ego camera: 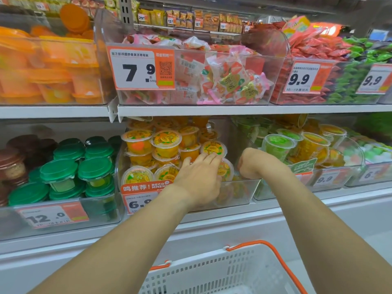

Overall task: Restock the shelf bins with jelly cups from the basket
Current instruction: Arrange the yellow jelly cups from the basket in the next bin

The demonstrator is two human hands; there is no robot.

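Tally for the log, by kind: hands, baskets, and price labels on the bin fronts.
hands: 2 (left hand, right hand)
basket: 1
price labels: 7
Total: 10

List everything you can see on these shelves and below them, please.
Orange jelly cups: many, orange, clear middle bin, lower shelf.
Green-lidded cups: many, green, lower left bin.
Green and orange cups: many, lower right bin.
Pink wrapped sweets: many, upper middle bin.
Orange tubs: many, upper left bin.
Red packets: many, upper right bin.
Basket: one, white with orange handles, bottom.
Left hand: flat on orange cups.
Right hand: curled at the bin's right corner.
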